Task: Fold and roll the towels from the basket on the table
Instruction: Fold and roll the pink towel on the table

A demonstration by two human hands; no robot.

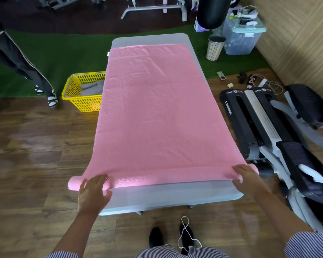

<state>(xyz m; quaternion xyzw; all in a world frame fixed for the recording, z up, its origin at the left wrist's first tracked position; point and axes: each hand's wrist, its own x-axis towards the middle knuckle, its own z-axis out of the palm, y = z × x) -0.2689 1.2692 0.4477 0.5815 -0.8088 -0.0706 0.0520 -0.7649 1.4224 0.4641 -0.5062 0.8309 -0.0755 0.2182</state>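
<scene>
Table (175,194): carrying the pink towel (157,108), lying spread flat along it. Rolled edge (157,178): forming at the table's near end. Left hand (92,192) and right hand (247,178): resting flat-fingered on the roll's ends. Rolling is underway; next probably needs even pushing toward the table's far end.

A pink towel (157,112) lay spread along the grey table (172,194), its near edge rolled; the left hand (92,190) and right hand (247,176) rested on that roll's ends.

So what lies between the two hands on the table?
In the head view, only the rolled near edge of the pink towel spans from the left hand to the right hand; nothing else lies there.
</scene>
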